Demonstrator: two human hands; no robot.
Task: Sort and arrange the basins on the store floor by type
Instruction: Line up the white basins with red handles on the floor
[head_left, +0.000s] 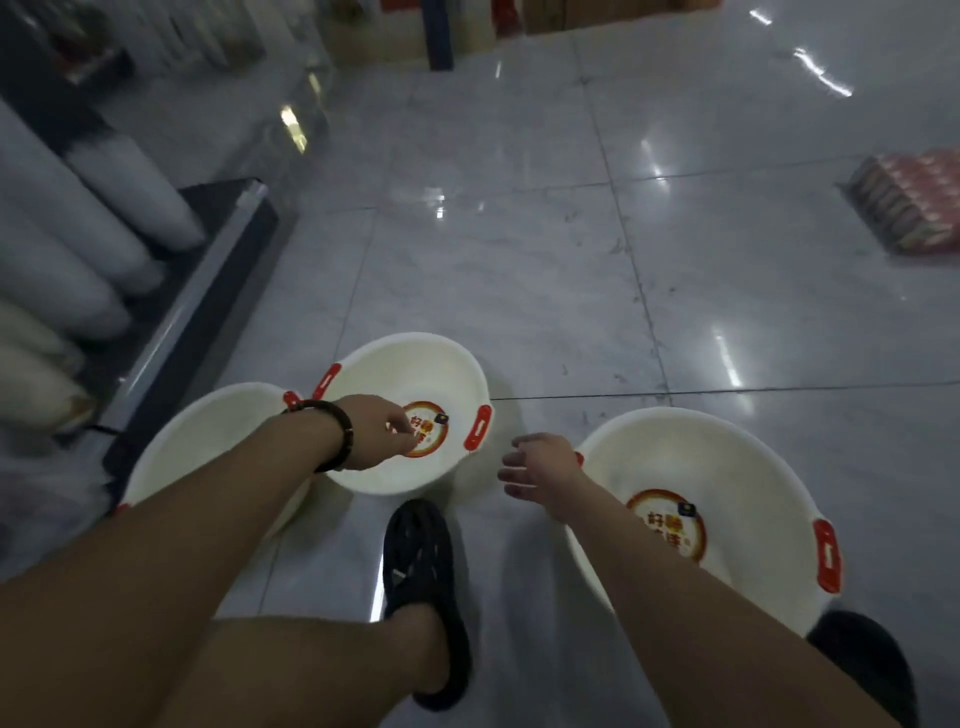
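Basins, three of them, sit on the tiled floor (519, 260) in front of us, all white with red handles. The left basin (208, 421) stands close to the base of a shelf (218, 270) stacked with white rolls (78, 218). The middle basin (405, 369) is just beside it, their rims close together. The right basin (727, 467) stands apart from them, across a strip of bare tile.

Our left hand (379, 431), with a dark bracelet (335, 439) on the wrist, hangs over the round label in the middle basin. Its fingers bend loosely downward and we see nothing in them. We cannot tell whether the fingertips touch the label.

Our right hand (540, 467) hovers beside the near rim of the right basin, fingers spread and relaxed, holding nothing.

A black shoe (423, 597) stands on the tile between the basins, and another shoe (862, 660) shows behind the right basin. A stack of red packs (909, 202) lies far off to the right.
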